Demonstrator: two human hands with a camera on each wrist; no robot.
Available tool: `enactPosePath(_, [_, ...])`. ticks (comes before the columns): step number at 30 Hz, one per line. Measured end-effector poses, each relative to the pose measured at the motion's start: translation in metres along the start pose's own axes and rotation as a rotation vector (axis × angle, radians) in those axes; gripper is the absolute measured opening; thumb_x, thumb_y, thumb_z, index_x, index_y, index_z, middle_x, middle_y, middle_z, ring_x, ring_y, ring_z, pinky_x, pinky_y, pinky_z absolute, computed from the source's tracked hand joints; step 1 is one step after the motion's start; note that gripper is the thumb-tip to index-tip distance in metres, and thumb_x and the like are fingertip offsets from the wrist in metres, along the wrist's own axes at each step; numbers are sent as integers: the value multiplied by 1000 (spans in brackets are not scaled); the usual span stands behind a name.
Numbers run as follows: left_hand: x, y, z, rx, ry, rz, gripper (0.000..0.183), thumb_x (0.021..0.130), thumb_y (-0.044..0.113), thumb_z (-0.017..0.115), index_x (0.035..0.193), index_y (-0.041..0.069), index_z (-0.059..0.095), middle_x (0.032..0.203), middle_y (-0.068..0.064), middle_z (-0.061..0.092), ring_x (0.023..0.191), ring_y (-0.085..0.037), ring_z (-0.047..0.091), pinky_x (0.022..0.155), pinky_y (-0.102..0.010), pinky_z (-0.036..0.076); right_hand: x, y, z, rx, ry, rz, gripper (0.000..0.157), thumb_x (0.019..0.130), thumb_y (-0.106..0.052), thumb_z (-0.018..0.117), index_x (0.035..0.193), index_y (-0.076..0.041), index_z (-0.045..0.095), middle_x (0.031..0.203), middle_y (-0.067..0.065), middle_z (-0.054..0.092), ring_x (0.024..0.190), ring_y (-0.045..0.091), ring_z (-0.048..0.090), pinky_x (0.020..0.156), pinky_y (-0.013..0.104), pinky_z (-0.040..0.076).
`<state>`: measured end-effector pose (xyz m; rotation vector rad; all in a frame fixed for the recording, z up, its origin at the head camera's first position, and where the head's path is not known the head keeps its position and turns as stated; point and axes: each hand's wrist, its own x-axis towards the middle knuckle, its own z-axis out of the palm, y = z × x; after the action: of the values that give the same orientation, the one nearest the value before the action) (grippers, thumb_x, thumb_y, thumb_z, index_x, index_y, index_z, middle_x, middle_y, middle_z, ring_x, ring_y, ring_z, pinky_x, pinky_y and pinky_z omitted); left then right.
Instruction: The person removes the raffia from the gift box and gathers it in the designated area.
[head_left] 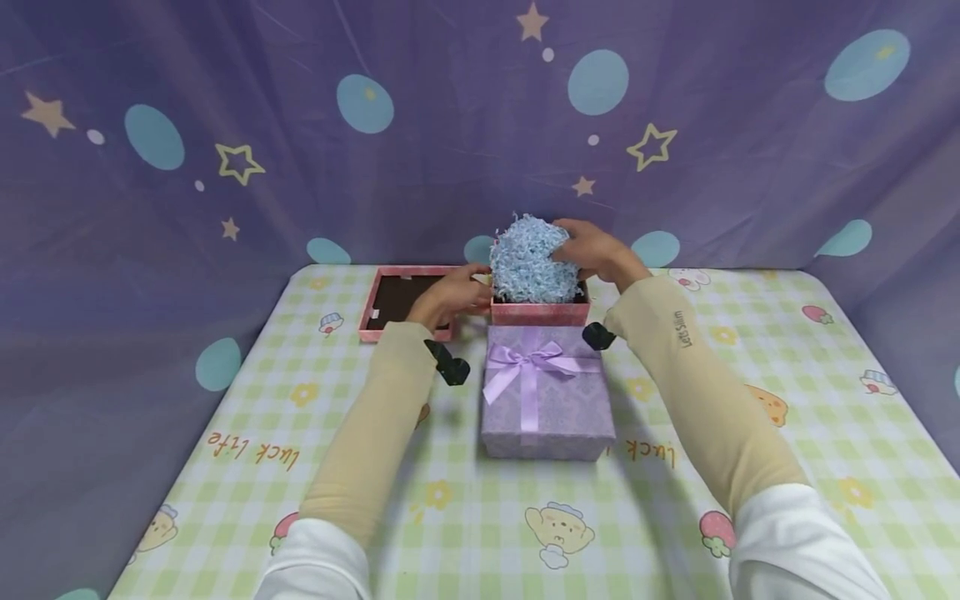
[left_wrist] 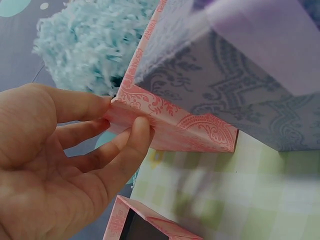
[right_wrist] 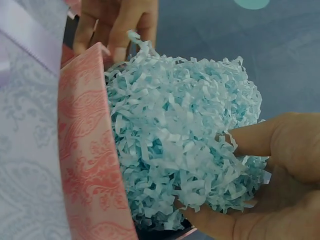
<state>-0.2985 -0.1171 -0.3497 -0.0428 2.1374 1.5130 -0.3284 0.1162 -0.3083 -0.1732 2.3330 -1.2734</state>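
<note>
My right hand [head_left: 596, 250] grips a fluffy clump of light blue shredded paper [head_left: 531, 258], thumb and fingers spread around its right side. The clump sits in and bulges above a pink patterned box [head_left: 540, 314]; the right wrist view shows its dark inside at the bottom. At the box's left corner, my left hand [head_left: 457, 293] holds the wall, its fingertips [left_wrist: 141, 124] on the pink side. Just in front stands a closed lilac gift box [head_left: 551, 417] with a ribbon bow [head_left: 532, 361]. Most of the pink box's inside is hidden by the shreds.
To the left lies a pink lid [head_left: 369, 321], its dark inside facing up, partly behind my left hand. A checked cloth [head_left: 337, 450] with printed pictures covers the table. A purple curtain [head_left: 450, 167] hangs behind the table's far edge.
</note>
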Motion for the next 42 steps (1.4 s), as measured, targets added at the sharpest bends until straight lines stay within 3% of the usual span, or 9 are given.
enactPosePath(19, [-1,-3,0,47,3,24,56,96,10,50,148,10,30,141,-18,44,126,-31,49,102,-41,47,-25,-8,-18,127,80,-98,72,96,-7,48,155,-21,10,161,6,6,144,30,21,110,55,33])
enactPosePath(24, [-1,-3,0,44,-1,23,55,97,10,50,148,12,31,144,-18,42,126,-31,49,103,-42,45,-35,-12,-24,132,98,-126,70,96,-6,48,155,-22,12,160,8,13,142,31,26,108,54,36])
enactPosePath(28, [0,-3,-1,36,-1,22,54,97,10,50,148,12,31,144,-19,41,126,-31,49,103,-42,46,-43,-14,-30,135,100,-140,69,97,-8,47,155,-24,12,161,5,10,141,30,28,108,54,36])
enactPosePath(36, [0,-5,0,29,-8,37,55,97,10,50,147,11,30,142,-19,43,126,-31,49,105,-45,43,-57,-8,-45,139,147,-158,61,98,-9,46,152,-23,21,147,12,37,123,27,47,96,47,48])
enactPosePath(42, [1,-6,1,24,9,36,54,96,8,49,147,9,32,139,-21,45,121,-32,52,106,-48,41,-67,4,-54,139,175,-149,60,98,-10,46,152,-21,23,146,12,36,125,27,44,102,52,43])
